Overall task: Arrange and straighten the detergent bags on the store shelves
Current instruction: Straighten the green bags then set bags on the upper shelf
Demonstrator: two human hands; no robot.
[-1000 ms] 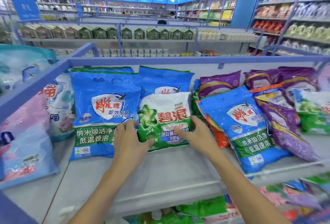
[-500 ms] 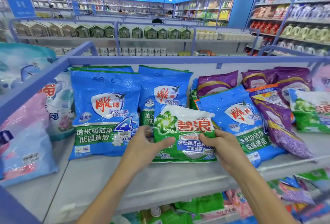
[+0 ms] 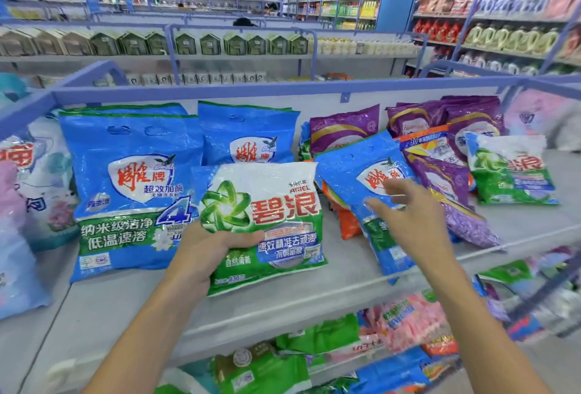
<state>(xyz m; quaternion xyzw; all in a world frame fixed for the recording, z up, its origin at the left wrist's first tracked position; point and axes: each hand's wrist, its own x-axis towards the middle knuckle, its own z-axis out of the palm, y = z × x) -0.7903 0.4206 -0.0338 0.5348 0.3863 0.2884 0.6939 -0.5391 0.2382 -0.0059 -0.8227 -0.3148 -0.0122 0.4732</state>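
My left hand [image 3: 207, 250] grips a green-and-white detergent bag [image 3: 267, 214] by its lower left corner and holds it upright above the grey shelf [image 3: 132, 305]. My right hand [image 3: 408, 214] hovers with fingers spread over a tilted blue bag [image 3: 361, 167] lying on an untidy pile. A large blue bag [image 3: 125, 179] leans upright at the left, with a smaller blue bag [image 3: 248, 132] behind the one I hold. Purple bags [image 3: 342, 129] and a second green-and-white bag [image 3: 509, 170] lie askew at the right.
Pale blue and pink bags [image 3: 19, 236] stand at the far left behind a blue rail [image 3: 283, 87]. A lower shelf [image 3: 314, 349] holds green, pink and blue bags. Other store aisles fill the background.
My left hand has lifted the green-and-white bag off the shelf and holds it alone. My right hand let go of it and moved right, over the tilted blue bag.
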